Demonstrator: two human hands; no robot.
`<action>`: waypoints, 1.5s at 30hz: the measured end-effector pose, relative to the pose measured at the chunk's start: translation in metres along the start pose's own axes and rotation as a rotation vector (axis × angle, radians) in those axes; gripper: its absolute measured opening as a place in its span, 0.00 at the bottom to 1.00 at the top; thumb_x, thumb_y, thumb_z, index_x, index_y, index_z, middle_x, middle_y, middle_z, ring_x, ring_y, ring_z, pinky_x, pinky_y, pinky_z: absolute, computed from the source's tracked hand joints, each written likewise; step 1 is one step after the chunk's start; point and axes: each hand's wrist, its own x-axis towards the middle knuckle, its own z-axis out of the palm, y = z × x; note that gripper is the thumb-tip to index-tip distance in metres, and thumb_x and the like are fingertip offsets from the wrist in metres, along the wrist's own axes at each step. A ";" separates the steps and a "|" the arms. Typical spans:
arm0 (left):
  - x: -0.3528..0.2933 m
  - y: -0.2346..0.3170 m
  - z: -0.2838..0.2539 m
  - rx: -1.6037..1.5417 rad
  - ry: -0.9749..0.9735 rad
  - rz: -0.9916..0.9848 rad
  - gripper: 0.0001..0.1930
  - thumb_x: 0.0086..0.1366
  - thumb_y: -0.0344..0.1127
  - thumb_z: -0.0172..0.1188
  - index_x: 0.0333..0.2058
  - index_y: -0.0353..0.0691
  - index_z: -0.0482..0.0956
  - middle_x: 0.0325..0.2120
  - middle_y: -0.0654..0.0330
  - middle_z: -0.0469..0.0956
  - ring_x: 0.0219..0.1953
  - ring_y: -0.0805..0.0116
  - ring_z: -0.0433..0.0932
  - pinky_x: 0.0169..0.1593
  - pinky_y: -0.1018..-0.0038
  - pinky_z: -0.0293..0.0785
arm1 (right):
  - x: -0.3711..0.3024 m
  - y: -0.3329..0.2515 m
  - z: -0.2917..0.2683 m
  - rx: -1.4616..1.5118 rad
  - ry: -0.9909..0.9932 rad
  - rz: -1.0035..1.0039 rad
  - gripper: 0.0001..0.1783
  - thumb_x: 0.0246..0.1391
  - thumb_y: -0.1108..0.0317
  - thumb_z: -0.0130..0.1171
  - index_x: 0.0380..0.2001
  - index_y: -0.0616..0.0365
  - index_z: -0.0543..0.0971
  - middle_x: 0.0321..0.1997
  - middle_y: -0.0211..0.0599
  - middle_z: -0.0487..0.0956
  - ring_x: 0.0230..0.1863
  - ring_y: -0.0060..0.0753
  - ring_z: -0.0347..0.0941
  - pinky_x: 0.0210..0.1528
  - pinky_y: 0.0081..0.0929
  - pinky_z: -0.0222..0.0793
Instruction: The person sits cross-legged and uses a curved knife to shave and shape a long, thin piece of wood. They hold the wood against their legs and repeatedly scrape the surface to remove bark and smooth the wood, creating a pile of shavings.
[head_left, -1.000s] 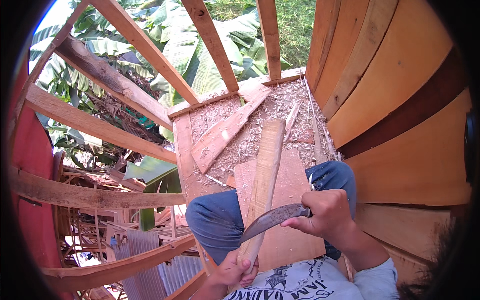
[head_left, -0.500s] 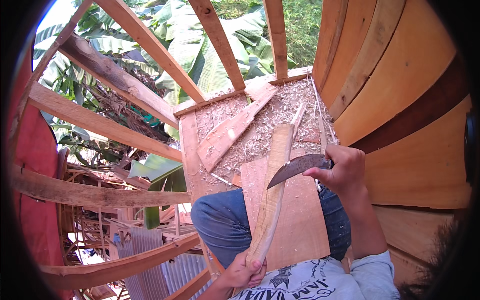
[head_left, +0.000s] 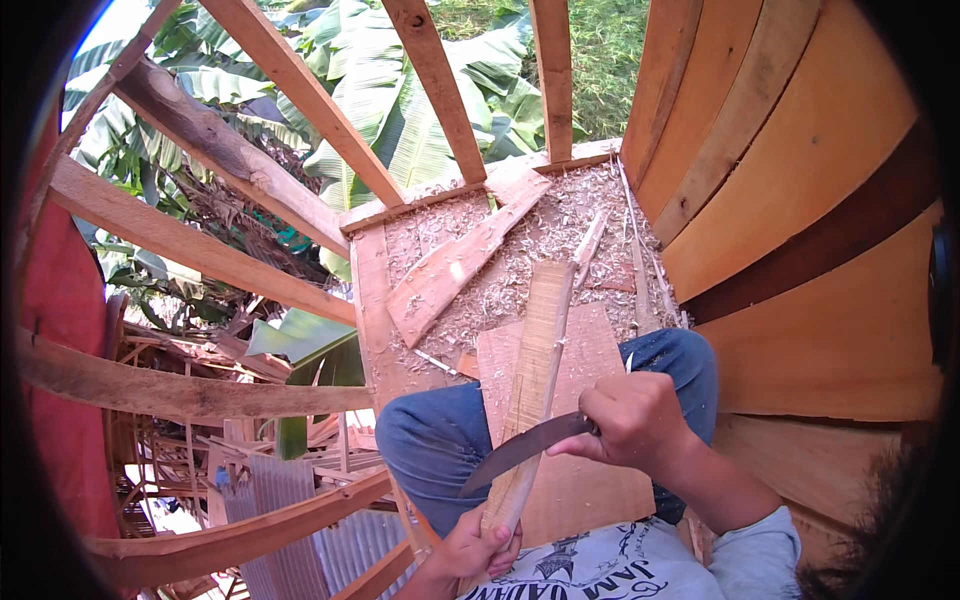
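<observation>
Taking the long wooden slat (head_left: 535, 370) as the landmark: far to its left stands a red panel (head_left: 60, 330) at the picture's edge, with rough timber beams (head_left: 190, 240) crossing in front of banana leaves (head_left: 390, 130); lower left of the slat lies corrugated metal sheeting (head_left: 300, 530); just left of the slat is the person's knee in blue jeans (head_left: 440, 440). The left hand (head_left: 478, 547) is clenched round the slat's near end, close to the chest; the slat runs up and away from it over a flat board (head_left: 590, 400) that rests on the lap. Across the slat's lower part lies the curved blade of a knife (head_left: 520, 450), edge against the wood; the right hand (head_left: 630, 420), just right of the slat, is closed tight on the knife's handle. Beyond the slat's far end a plank (head_left: 460, 260) lies aslant on a platform strewn with wood shavings (head_left: 540, 250); to the right rises a curved wall of planks (head_left: 800, 200). Against half a second ago, the blade sits lower on the slat, nearer the left hand; then it was up near the far end.
</observation>
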 end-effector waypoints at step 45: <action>0.021 -0.007 -0.017 -0.196 -0.125 -0.104 0.19 0.68 0.50 0.47 0.34 0.37 0.64 0.09 0.64 0.59 0.07 0.78 0.57 0.10 0.79 0.57 | 0.010 0.046 0.016 0.025 0.066 0.100 0.31 0.47 0.39 0.56 0.11 0.56 0.69 0.10 0.38 0.67 0.14 0.40 0.69 0.16 0.32 0.63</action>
